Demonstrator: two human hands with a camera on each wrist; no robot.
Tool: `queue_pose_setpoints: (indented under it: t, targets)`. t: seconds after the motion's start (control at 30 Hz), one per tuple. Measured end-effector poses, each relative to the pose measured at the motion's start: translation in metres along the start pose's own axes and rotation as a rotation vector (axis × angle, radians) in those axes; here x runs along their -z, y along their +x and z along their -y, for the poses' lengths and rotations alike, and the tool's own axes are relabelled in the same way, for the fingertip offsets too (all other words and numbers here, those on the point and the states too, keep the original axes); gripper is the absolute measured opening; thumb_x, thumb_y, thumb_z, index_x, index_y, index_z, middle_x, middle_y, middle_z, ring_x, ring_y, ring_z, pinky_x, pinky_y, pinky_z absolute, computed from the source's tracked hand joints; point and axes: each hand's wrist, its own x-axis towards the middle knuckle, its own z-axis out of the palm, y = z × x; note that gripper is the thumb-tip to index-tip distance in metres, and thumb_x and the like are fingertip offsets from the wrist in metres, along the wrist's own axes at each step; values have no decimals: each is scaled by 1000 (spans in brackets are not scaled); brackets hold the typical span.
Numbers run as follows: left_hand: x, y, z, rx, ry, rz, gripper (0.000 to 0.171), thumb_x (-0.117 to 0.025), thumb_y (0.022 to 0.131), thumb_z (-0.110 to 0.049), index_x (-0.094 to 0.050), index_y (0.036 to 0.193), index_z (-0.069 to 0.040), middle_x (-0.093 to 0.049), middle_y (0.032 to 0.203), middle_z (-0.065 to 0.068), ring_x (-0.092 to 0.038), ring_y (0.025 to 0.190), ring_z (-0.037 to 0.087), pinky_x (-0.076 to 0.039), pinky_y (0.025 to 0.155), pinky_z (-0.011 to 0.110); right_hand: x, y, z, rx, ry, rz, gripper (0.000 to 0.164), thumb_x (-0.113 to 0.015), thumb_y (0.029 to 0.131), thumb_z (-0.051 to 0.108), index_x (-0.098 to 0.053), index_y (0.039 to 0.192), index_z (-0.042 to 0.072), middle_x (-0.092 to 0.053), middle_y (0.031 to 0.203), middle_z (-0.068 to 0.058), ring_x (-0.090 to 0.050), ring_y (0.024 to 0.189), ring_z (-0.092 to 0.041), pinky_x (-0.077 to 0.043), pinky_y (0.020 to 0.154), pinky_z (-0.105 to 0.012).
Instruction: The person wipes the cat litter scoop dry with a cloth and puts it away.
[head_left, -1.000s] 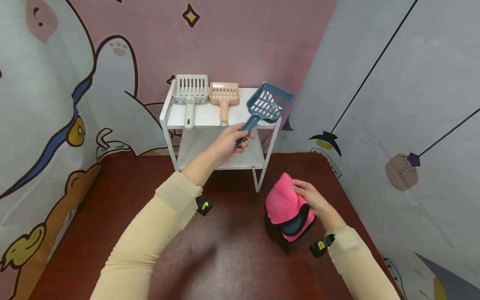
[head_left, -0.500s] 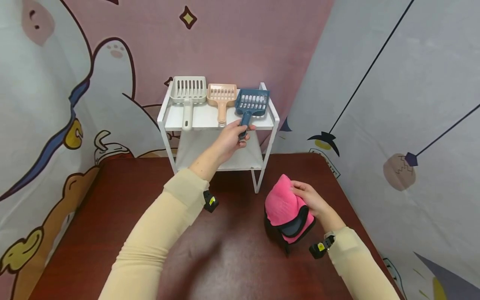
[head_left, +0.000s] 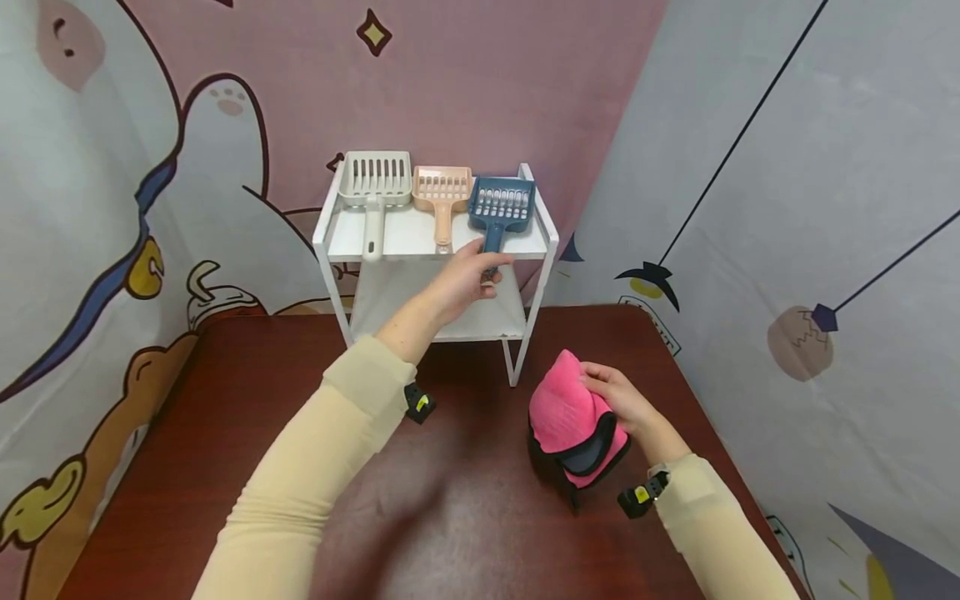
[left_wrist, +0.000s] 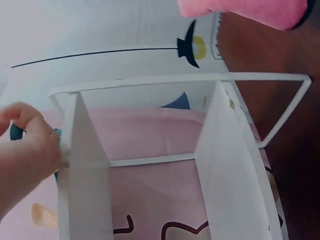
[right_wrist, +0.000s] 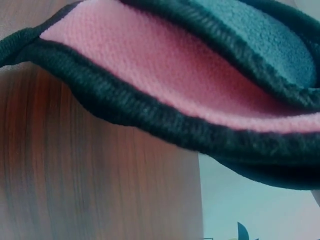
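Observation:
My left hand (head_left: 467, 282) is at the front edge of the white shelf, its fingers round the handle of a blue litter scoop (head_left: 501, 207). The scoop's slotted head lies on the top shelf at the right. In the left wrist view the dark handle end (left_wrist: 16, 132) shows by the curled fingers. Over the table at the right, my right hand (head_left: 617, 393) pinches a pink plush pouch-like cloth (head_left: 562, 408) with black edging and a grey-blue inner part. The right wrist view shows its pink fabric (right_wrist: 165, 65) close up, without the fingers.
A white litter scoop (head_left: 375, 183) and a peach litter scoop (head_left: 442, 190) lie left of the blue one. The two-tier white shelf (head_left: 442, 325) stands at the back of the dark red-brown table (head_left: 450, 517), before patterned wall cloths.
The blue scoop swung left and came down onto the shelf beside the peach one. My left index finger has since straightened across the handle. The right hand and pink cloth stayed put.

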Motion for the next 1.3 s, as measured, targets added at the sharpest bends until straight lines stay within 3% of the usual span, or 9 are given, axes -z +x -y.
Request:
queue_pose_setpoints:
  t: [0.17,0.27,0.4,0.7,0.93,1.17,1.3]
  targets:
    - [0,-6,-5,-23,-125,108,50,-36,94,5,-24,142,5,-43,112,6,-46,78,10,-44,64,17,2,1,-2,7,2,3,22,-42,100,14,-61,105,22,-62,85,7,-58,71,-4,-51,63,-18]
    - [0,-6,-5,-35,-112,161,50,-37,97,3,-22,144,4,-42,119,9,-49,86,12,-48,69,18,3,2,-4,-4,2,-1,22,-42,100,14,-62,105,22,-62,85,7,-58,71,-5,-51,64,-18]
    - [-2,-2,-3,-35,-70,171,52,-39,98,0,-21,146,-1,-44,119,10,-48,84,11,-46,68,18,4,3,-5,-19,-5,-12,20,-44,100,16,-62,106,23,-62,86,7,-58,72,-5,-51,64,-19]
    - [-5,11,-3,-45,-16,92,57,-42,97,0,-22,149,-13,-47,127,13,-49,83,11,-44,65,17,6,3,-9,-16,-10,-9,21,-43,100,15,-62,106,23,-62,86,7,-58,71,-5,-51,63,-19]
    - [-9,22,-6,-61,40,47,52,-45,96,-1,-28,145,-6,-45,138,19,-50,78,9,-44,64,16,6,3,-11,-25,-16,-17,19,-45,99,18,-61,107,23,-62,86,6,-58,72,-6,-52,64,-19]
    - [-18,23,-10,-33,146,-96,64,-50,96,-9,-16,150,-6,-56,130,16,-53,69,6,-46,58,13,7,2,-13,-26,-9,-11,19,-44,99,17,-61,107,24,-62,87,6,-58,73,-6,-52,65,-19]
    - [-20,24,-9,-28,161,-154,63,-53,95,-11,-20,149,-6,-61,123,16,-54,61,4,-46,53,13,7,2,-14,-17,-5,0,20,-44,100,16,-61,107,24,-63,88,6,-58,74,-5,-52,66,-19]
